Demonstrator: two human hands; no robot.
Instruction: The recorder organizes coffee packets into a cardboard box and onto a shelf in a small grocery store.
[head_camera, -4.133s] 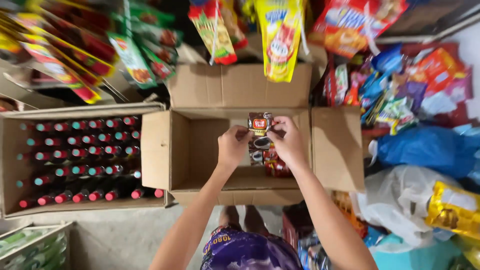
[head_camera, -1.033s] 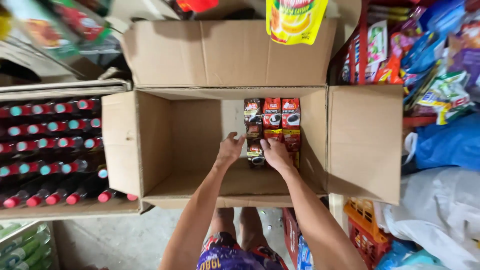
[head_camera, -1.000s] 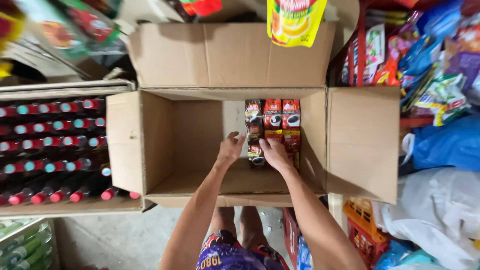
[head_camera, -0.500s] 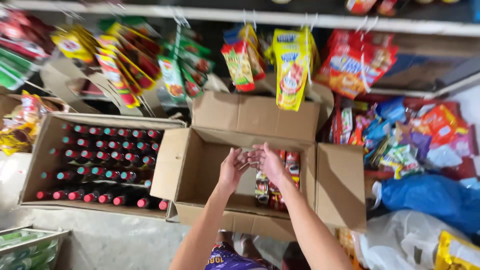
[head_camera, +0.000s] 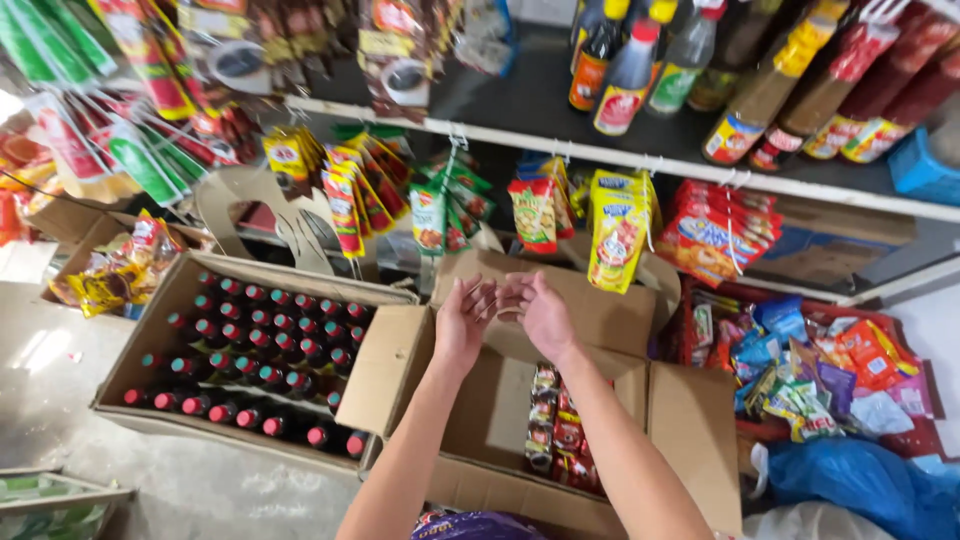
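Since the earlier frames both hands have lifted out of the box (head_camera: 500, 400) and the view has tipped up to take in the shelf (head_camera: 640, 150). The left hand (head_camera: 462, 322) and right hand (head_camera: 538, 312) now meet above the box's back flap, fingers loosely spread and touching each other, grasping nothing. Below them, the red-and-dark sachets (head_camera: 560, 430) stand in a row against the box's right inner wall; the rest of the box floor is bare cardboard.

Left of it, a second carton (head_camera: 150, 340) holds rows of dark bottles (head_camera: 250, 360) with red and teal caps. Behind that, a smaller carton holds yellow and red packets (head_camera: 115, 275).

Hanging from the shelf edge are strips of pouches: yellow-red (head_camera: 345, 195), green (head_camera: 440, 210), a yellow pouch (head_camera: 620, 230) and red packs (head_camera: 720, 230). On the shelf stand sauce bottles (head_camera: 620, 65) with red and yellow caps. At right, a red crate (head_camera: 830, 370) holds mixed bright snack packets above a blue bag (head_camera: 870, 480).
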